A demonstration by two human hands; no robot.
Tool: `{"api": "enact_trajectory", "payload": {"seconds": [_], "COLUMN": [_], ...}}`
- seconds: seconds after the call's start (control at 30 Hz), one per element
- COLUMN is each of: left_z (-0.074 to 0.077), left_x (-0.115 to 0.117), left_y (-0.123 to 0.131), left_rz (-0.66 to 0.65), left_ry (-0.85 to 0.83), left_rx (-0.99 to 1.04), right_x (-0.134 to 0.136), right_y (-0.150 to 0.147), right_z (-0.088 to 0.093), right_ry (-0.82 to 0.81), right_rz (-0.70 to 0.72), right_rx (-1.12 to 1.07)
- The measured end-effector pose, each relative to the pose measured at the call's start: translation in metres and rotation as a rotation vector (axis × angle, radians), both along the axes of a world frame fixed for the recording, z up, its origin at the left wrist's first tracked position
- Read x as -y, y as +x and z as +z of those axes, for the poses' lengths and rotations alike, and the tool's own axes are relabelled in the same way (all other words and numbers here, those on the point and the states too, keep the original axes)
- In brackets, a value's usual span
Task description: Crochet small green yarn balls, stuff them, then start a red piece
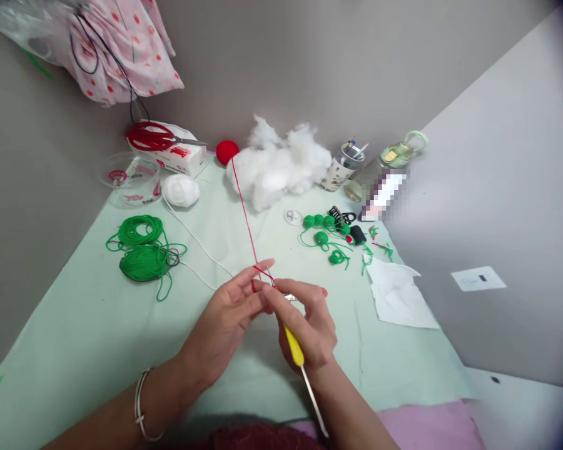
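Note:
My right hand (312, 322) grips a crochet hook (294, 345) by its yellow handle, the metal rear end slanting down towards my wrist. My left hand (228, 322), palm turned inward, has red yarn (245, 209) wound over its fingers. Its thumb and a finger pinch close to the hook's tip, where the fingertips of both hands meet. The small stitch work there is mostly hidden by my fingers. From the hands the strand runs taut up to a red yarn ball (226, 152) at the back of the table.
White stuffing (281, 165) lies at the back beside a pen cup (342, 167) and a bottle (396, 153). Green yarn (143, 259) and a white yarn ball (181, 190) sit left. Red scissors (152, 136) rest on a box. Green crocheted balls (321, 239) and tissue (398, 290) lie right.

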State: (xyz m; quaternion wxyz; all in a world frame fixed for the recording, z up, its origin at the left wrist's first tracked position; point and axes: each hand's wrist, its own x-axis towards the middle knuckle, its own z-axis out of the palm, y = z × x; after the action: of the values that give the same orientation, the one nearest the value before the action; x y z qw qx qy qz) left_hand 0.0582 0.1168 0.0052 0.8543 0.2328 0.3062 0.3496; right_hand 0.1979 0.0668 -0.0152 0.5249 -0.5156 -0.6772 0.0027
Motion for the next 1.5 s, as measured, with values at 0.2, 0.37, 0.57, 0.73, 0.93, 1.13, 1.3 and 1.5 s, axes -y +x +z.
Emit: {"api": "enact_trajectory", "payload": {"seconds": [0.2, 0.37, 0.57, 0.73, 0.93, 1.13, 1.3, 1.5], "left_z": [-0.001, -0.001, -0.002, -0.002, -0.004, 0.005, 0.003, -0.002], "left_x": [-0.013, -0.006, 0.001, -0.002, -0.003, -0.008, -0.008, -0.008], "left_y": [-0.006, -0.004, 0.001, -0.001, -0.001, -0.004, -0.008, -0.009], "left_rz": [0.009, 0.106, 0.035, 0.012, -0.025, -0.054, -0.01, 0.077], "left_ry": [-0.109, 0.139, 0.09, 0.0, -0.059, 0.056, 0.189, 0.299], "left_rx": [0.064, -0.109, -0.032, 0.069, 0.119, 0.009, -0.105, -0.205], "right_x": [-0.01, -0.012, -0.003, -0.006, -0.007, -0.013, -0.01, -0.002], "right_y": [0.007, 0.004, -0.002, -0.001, 0.001, 0.008, 0.009, 0.011], "right_z": [0.014, 0.011, 0.009, 0.021, 0.016, 0.01, 0.018, 0.019], "right_ry": [-0.148, -0.247, -0.022, -0.095, -0.191, -0.323, -0.329, -0.171], "right_rz": [0.098, 0.165, 0.022, 0.13, 0.224, 0.317, 0.322, 0.226], "right_rx": [-0.583, -0.544, -0.114, -0.309, -0.528, -0.824, -0.764, -0.377]}}
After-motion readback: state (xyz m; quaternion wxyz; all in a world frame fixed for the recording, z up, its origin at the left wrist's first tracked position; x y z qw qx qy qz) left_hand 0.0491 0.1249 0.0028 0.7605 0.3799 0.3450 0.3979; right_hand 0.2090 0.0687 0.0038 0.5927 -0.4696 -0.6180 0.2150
